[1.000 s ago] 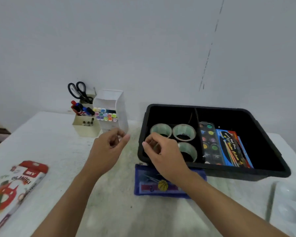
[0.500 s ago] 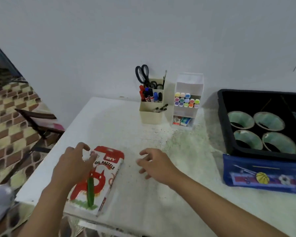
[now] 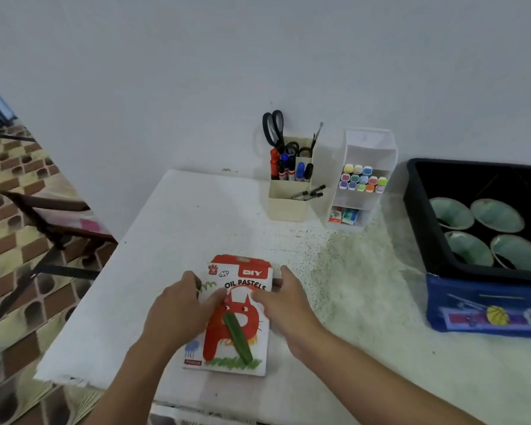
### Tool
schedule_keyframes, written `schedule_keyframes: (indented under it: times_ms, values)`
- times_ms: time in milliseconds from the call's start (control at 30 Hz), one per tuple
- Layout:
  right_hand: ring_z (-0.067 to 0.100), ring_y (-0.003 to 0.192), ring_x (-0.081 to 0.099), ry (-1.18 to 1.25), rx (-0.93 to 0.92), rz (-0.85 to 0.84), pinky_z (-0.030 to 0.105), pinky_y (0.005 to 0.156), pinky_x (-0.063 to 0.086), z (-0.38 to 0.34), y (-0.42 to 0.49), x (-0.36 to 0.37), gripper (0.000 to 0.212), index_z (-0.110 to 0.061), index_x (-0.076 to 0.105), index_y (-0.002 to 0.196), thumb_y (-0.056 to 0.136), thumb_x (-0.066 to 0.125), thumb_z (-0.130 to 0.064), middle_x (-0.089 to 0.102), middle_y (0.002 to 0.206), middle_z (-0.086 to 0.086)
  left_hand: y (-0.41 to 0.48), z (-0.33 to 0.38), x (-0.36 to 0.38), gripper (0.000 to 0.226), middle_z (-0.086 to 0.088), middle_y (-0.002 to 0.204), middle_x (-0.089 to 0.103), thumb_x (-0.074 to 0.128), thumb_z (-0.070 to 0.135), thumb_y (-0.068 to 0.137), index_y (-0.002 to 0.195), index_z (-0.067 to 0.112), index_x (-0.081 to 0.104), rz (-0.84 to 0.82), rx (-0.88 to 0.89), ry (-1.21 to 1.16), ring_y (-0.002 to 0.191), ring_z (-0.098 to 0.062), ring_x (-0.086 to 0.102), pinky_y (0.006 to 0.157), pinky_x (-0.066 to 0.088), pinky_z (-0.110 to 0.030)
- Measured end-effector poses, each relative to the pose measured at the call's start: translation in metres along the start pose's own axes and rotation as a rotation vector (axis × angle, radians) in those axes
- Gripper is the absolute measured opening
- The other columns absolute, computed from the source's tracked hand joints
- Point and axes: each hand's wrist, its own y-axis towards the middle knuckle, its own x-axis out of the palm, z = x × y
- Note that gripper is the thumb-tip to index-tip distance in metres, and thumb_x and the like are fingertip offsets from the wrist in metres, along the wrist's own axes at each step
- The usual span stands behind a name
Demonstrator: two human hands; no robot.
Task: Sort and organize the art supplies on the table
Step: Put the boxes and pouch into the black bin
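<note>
Both hands go in, left hand and right hand clasping the oil pastels box by its sides, near left on the table (tape rolls already sit in the black bin, far right), so it's likely among the last strays.

The white oil pastels box bears a red cat; the bin is black, the pouch blue.

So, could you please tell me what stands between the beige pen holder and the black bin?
The white marker rack, with coloured markers on its shelf, stands between the pen holder and the black bin. This shows in the head view.
</note>
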Motion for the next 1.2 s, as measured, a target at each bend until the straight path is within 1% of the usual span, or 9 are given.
schedule_keyframes:
  times_ms: [133,300,400,500,633,800,1000,1100,1200]
  values:
    - [0.031,0.086,0.075,0.129,-0.068,0.008,0.056,0.084,0.059,-0.014,-0.003,-0.041,0.029,-0.021,0.069,0.108,0.094,0.058,0.002,0.078,0.095,0.007,-0.005,0.046,0.001,0.041,0.006,0.092,0.069,0.066,0.058,0.084,0.097,0.026,0.043,-0.065,0.097,-0.313,0.071,-0.012,0.071,0.055,0.057,-0.028]
    - [0.023,0.083,0.076,0.095,-0.204,0.108,0.049,0.079,0.062,-0.042,-0.017,-0.113,0.035,-0.031,0.066,0.112,0.099,0.054,-0.001,0.077,0.096,0.001,-0.018,0.126,0.006,0.04,0.007,0.096,0.073,0.069,0.051,0.084,0.093,0.023,0.042,-0.129,0.24,-0.472,0.068,-0.016,0.074,0.05,0.053,-0.022]
    - [0.021,0.088,0.075,0.073,-0.285,0.218,0.043,0.072,0.063,-0.055,-0.024,-0.167,0.037,-0.042,0.064,0.113,0.097,0.06,-0.009,0.065,0.114,0.0,-0.029,0.181,0.011,0.043,0.003,0.087,0.076,0.069,0.05,0.085,0.093,0.018,0.041,-0.157,0.278,-0.53,0.062,-0.015,0.073,0.049,0.053,-0.023]
    - [0.022,0.084,0.076,0.115,-0.334,0.194,0.037,0.068,0.063,-0.072,-0.038,-0.231,0.034,-0.03,0.065,0.115,0.098,0.056,-0.002,0.074,0.101,0.004,-0.045,0.243,0.021,0.04,0.002,0.083,0.077,0.068,0.044,0.088,0.094,0.016,0.039,-0.201,0.339,-0.602,0.061,-0.016,0.073,0.047,0.049,-0.019]
    - [0.028,0.088,0.075,0.092,-0.388,0.163,0.047,0.077,0.062,-0.092,-0.055,-0.32,0.03,-0.023,0.065,0.119,0.101,0.052,-0.003,0.077,0.099,0.006,-0.066,0.329,0.047,0.038,-0.005,0.081,0.077,0.066,0.033,0.092,0.101,0.008,0.038,-0.262,0.39,-0.718,0.059,-0.014,0.072,0.042,0.045,-0.015]
    - [0.02,0.085,0.076,-0.012,-0.433,0.25,0.041,0.074,0.063,-0.105,-0.061,-0.418,0.023,-0.029,0.065,0.119,0.102,0.056,-0.015,0.077,0.1,0.0,-0.076,0.416,0.089,0.042,-0.005,0.079,0.077,0.065,0.045,0.09,0.096,0.013,0.038,-0.231,0.45,-0.653,0.051,-0.015,0.062,0.042,0.044,-0.022]
    - [0.023,0.093,0.075,-0.109,-0.372,0.125,0.044,0.077,0.062,-0.124,-0.053,-0.521,0.043,-0.033,0.054,0.131,0.096,0.064,-0.009,0.075,0.11,-0.001,-0.073,0.507,0.124,0.033,-0.007,0.068,0.073,0.069,0.033,0.092,0.098,0.01,0.047,-0.169,0.479,-0.794,0.048,-0.014,0.056,0.045,0.047,-0.024]
    - [0.019,0.092,0.075,-0.147,-0.37,0.26,0.046,0.08,0.062,-0.128,-0.034,-0.559,0.04,-0.031,0.054,0.131,0.098,0.062,-0.011,0.074,0.109,-0.004,-0.059,0.547,0.14,0.023,-0.006,0.084,0.074,0.067,0.025,0.095,0.108,0.014,0.052,-0.148,0.521,-0.76,0.061,-0.011,0.065,0.057,0.053,-0.025]
    - [0.02,0.094,0.074,-0.127,-0.35,0.35,0.049,0.085,0.06,-0.124,-0.01,-0.583,0.033,-0.026,0.059,0.123,0.098,0.058,-0.005,0.073,0.109,0.0,-0.047,0.573,0.155,0.03,0.006,0.107,0.071,0.067,0.025,0.095,0.123,0.025,0.057,-0.1,0.653,-0.525,0.081,-0.004,0.065,0.06,0.047,-0.012]
